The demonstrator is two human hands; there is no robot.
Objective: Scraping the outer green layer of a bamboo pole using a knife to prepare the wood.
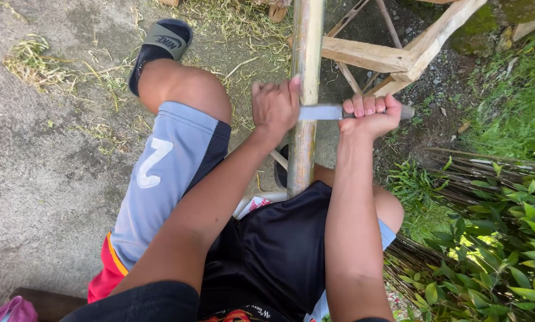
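Bamboo is what you are working on: a long pole (304,89) runs up between your knees and rests on a wooden frame (392,56). Your left hand (274,108) wraps the pole (thumb up along it). Your right hand (372,113) is clenched on a knife (324,112), with its flat blade lying across the pole.

Bamboo pole (304,53) smooth, glossy; knife blade (320,112) dull metal; ground (34,167) rough concrete.
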